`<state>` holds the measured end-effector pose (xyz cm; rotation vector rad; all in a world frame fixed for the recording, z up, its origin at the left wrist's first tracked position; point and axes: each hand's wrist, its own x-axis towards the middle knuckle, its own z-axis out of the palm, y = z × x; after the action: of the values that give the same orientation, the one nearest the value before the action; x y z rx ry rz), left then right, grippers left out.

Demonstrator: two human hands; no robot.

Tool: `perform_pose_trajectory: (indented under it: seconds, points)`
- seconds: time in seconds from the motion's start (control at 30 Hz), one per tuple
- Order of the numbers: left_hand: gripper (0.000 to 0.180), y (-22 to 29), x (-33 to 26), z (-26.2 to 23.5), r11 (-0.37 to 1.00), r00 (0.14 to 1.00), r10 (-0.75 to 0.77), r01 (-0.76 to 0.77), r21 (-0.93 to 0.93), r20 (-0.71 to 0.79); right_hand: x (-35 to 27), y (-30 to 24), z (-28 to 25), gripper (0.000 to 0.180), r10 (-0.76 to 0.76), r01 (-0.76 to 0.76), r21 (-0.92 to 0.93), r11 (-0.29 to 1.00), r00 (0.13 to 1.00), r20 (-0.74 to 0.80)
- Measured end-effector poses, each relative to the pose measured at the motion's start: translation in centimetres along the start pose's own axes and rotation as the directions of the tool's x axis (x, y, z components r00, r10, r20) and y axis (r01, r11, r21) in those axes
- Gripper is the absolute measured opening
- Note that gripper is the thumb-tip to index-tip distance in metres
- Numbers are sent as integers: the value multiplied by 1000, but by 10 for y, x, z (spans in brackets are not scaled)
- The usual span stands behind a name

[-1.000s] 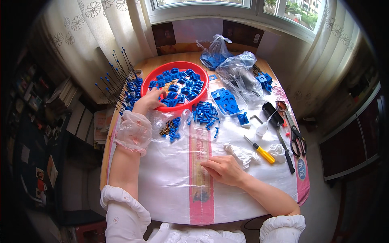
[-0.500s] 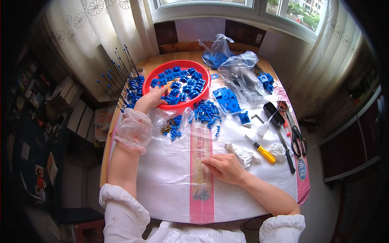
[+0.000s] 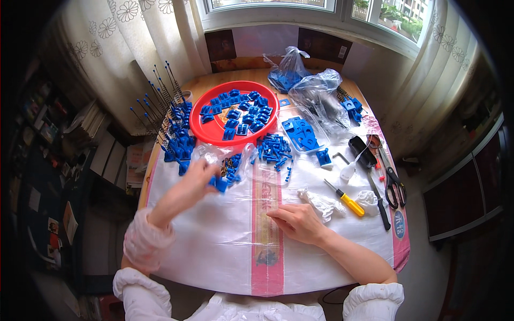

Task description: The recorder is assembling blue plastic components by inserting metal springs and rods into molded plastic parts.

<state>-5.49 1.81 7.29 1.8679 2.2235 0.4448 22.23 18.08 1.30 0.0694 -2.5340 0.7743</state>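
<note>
Red plastic tray point(image 3: 205, 131) sits behind; nearer me than it, my right hand point(image 3: 297, 221) rests curled, any hold hidden, and my left hand point(image 3: 194, 183) pinches a blue block point(image 3: 220, 185), likely light, stiff and slick, best held by opposite edges.

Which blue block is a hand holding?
The motion-blurred blue block in the left hand; the blocks in the red tray have no hand touching them.

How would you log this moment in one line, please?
left hand: holding blue piece | right hand: resting on white sheet | red tray: blue pieces inside | yellow screwdriver: on sheet
</note>
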Motion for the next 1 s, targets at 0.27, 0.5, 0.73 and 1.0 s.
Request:
perform_pose_trajectory:
  seconds: [0.27,0.5,0.73,1.0]
  points:
    - [49,43,-51,20,994,996,-93,94,55,-18,2,0,2,19,-3,3,-6,1000,1000,-3]
    - [39,15,44,-22,984,968,-140,113,-137,-207,0,3,3,23,-24,24,-7,1000,999,-42]
    - [58,-42,158,13,857,879,-406,461,229,-251,3,-2,2,20,-5,5,7,1000,1000,-8]
    - [53,-53,186,35,838,855,-484,514,182,-188,-1,2,-1,19,15,-15,6,1000,1000,-13]
